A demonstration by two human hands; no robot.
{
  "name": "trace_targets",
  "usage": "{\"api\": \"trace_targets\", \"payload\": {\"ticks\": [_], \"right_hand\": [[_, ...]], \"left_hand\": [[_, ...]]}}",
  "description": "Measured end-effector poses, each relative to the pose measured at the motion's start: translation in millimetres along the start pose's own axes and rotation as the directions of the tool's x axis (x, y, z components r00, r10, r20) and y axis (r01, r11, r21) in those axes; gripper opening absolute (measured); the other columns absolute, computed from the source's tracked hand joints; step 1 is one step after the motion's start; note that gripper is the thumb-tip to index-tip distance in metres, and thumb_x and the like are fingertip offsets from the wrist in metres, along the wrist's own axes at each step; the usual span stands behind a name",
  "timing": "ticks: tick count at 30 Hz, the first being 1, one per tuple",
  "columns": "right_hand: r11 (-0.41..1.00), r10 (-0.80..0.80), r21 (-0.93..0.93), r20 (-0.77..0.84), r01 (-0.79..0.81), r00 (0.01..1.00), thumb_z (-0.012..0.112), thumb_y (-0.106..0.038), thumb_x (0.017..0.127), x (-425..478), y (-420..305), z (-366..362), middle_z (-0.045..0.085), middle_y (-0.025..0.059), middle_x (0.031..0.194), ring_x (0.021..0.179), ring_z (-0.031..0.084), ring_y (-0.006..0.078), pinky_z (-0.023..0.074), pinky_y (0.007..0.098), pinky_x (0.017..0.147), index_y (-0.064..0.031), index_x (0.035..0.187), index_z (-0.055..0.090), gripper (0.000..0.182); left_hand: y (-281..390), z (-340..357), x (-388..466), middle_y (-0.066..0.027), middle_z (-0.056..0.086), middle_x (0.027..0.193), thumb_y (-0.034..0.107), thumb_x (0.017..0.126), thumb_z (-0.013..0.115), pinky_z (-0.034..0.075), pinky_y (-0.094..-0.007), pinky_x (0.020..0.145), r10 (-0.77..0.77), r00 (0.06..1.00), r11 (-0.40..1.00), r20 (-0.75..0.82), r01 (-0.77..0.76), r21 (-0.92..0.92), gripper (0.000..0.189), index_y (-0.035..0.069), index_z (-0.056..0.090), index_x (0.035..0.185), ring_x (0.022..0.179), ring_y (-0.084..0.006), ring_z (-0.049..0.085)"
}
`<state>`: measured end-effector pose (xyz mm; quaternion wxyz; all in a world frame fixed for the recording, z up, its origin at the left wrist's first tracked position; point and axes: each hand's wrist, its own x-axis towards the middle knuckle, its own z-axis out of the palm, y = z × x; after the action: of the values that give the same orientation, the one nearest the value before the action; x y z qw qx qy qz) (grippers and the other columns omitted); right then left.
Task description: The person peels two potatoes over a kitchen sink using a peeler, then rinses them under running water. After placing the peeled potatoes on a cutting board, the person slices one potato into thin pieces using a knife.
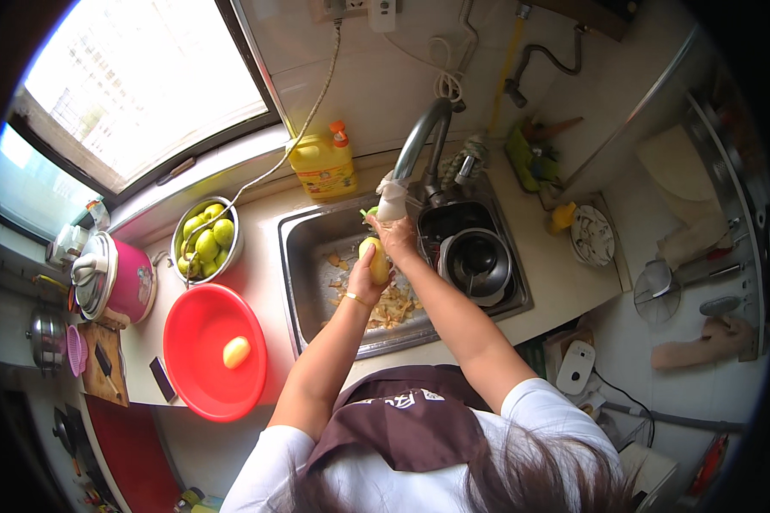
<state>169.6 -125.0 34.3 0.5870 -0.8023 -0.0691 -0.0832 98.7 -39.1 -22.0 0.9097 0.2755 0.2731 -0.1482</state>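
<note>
In my left hand point(364, 282) is a peeled potato point(378, 261), held upright over the steel sink point(305, 276). My right hand point(394, 236) is just past it, under the cloth-wrapped spout of the faucet point(417, 144). A small green tool point(371, 212) shows at the right fingertips; most of it is hidden, so its kind is unclear. Wet potato peelings point(394, 306) cover part of the sink floor below my hands. Another peeled potato point(236, 352) lies in a red plastic basin point(186, 340) on the counter to the left.
A metal bowl of green fruit point(208, 240) stands behind the basin, near a pink rice cooker point(128, 279). A yellow detergent jug point(324, 167) is behind the sink. Black pans point(478, 260) fill the sink's right side. Left of the basin lies a knife point(104, 364) on a wooden board point(96, 385).
</note>
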Motion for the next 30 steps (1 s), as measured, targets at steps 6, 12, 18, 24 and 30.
{"api": "trace_targets", "payload": {"ticks": [6,12,18,24,30], "right_hand": [[0.895,-0.126,-0.437,-0.058,0.088,0.990,0.068,-0.026,0.074,-18,27,-21,0.062,0.0121,0.083,0.080,0.059,0.0357,0.0450,0.0459,0.066,-0.0055,0.088,0.059,0.026],[0.900,0.261,-0.212,-0.439,-0.382,0.860,0.062,-0.025,0.080,-6,97,-63,0.062,0.0231,0.092,0.088,0.059,0.0413,0.0463,0.0472,0.074,0.0005,0.091,0.057,0.028],[0.723,0.194,-0.582,-0.348,-0.374,0.917,0.060,-0.024,0.083,15,111,-76,0.055,0.0217,0.114,0.110,0.050,0.0372,0.0415,0.0416,0.090,-0.0011,0.101,0.060,0.029],[0.953,0.295,0.075,-0.003,-0.294,0.956,0.057,-0.033,0.086,-29,115,20,0.054,0.0228,0.115,0.108,0.051,0.0368,0.0411,0.0426,0.090,-0.0007,0.111,0.057,0.041],[0.447,0.520,0.444,0.577,-0.776,0.630,0.064,-0.035,0.086,-2,78,17,0.062,0.0042,0.085,0.080,0.061,0.0151,0.0499,0.0320,0.065,-0.0077,0.092,0.058,0.028]], "left_hand": [[4,16,-1,-0.0020,0.059,0.097,0.032,0.084,0.065,0.050,-0.0376,0.067,0.077,0.988,0.956,-0.131,-0.036,0.290,0.032,0.015,0.054,0.109,0.084,-0.0185,0.058],[-2,13,4,-0.0058,0.057,0.101,0.035,0.088,0.059,0.052,-0.0375,0.071,0.002,1.000,0.985,-0.010,0.000,0.174,0.033,0.015,0.052,0.112,0.087,-0.0231,0.058],[-3,15,12,-0.0074,0.057,0.103,0.036,0.090,0.056,0.052,-0.0343,0.071,0.025,1.000,0.993,0.018,-0.027,0.112,0.031,0.015,0.052,0.112,0.090,-0.0248,0.057],[-18,30,20,-0.0057,0.058,0.100,0.029,0.089,0.059,0.052,-0.0323,0.066,0.243,0.964,0.950,-0.107,-0.215,0.225,0.028,0.009,0.051,0.107,0.084,-0.0200,0.059],[4,14,8,-0.0043,0.061,0.085,0.047,0.092,0.046,0.047,-0.0268,0.044,0.229,0.964,0.963,-0.134,-0.204,0.178,0.037,0.014,0.052,0.106,0.060,-0.0160,0.059]]}}
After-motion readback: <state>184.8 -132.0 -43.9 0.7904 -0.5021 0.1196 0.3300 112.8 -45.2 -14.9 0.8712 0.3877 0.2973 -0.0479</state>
